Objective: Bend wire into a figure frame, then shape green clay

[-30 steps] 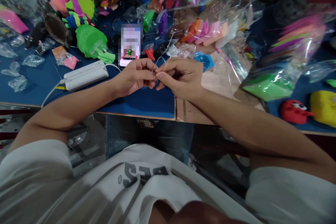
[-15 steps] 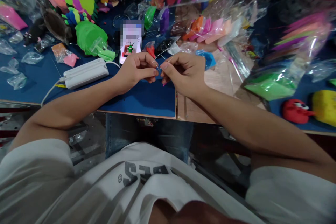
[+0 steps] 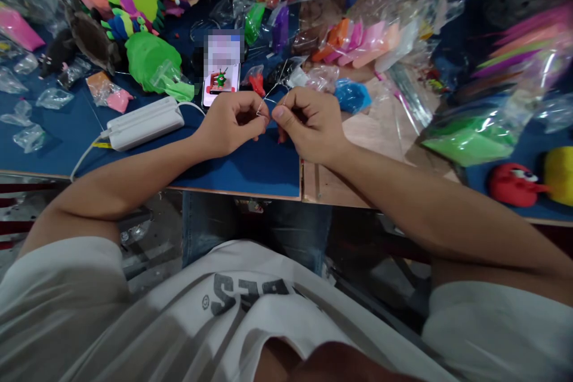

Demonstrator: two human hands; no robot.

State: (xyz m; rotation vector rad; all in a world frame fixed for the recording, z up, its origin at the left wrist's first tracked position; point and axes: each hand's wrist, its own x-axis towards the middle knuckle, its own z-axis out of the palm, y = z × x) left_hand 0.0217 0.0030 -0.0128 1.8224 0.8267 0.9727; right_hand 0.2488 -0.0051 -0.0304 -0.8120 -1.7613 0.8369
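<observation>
A thin, pale wire (image 3: 269, 99) runs bent between my two hands above the table's front part. My left hand (image 3: 233, 121) pinches it between thumb and forefinger, where a small bend shows at the fingertips. Close by on the other side, my right hand (image 3: 308, 122) grips the wire with thumb and curled fingers; a small pink speck shows beneath those fingers. The fingertips of the two hands are slightly apart. Just beyond my left hand lies a lit phone (image 3: 221, 80) with a green figure on its screen. A small bag with a red piece (image 3: 256, 82) lies behind the wire.
A white power bank (image 3: 145, 123) with a cable lies left. Behind it sits a green clay lump (image 3: 152, 62). Bagged blue clay (image 3: 353, 95), bagged green clay (image 3: 470, 142) and a red clay head (image 3: 514, 184) are to the right. Several colourful clay figures crowd the back.
My hands have parted slightly at the fingertips, both still on the wire. The wire's bend has shifted between them. The view has turned a little.
</observation>
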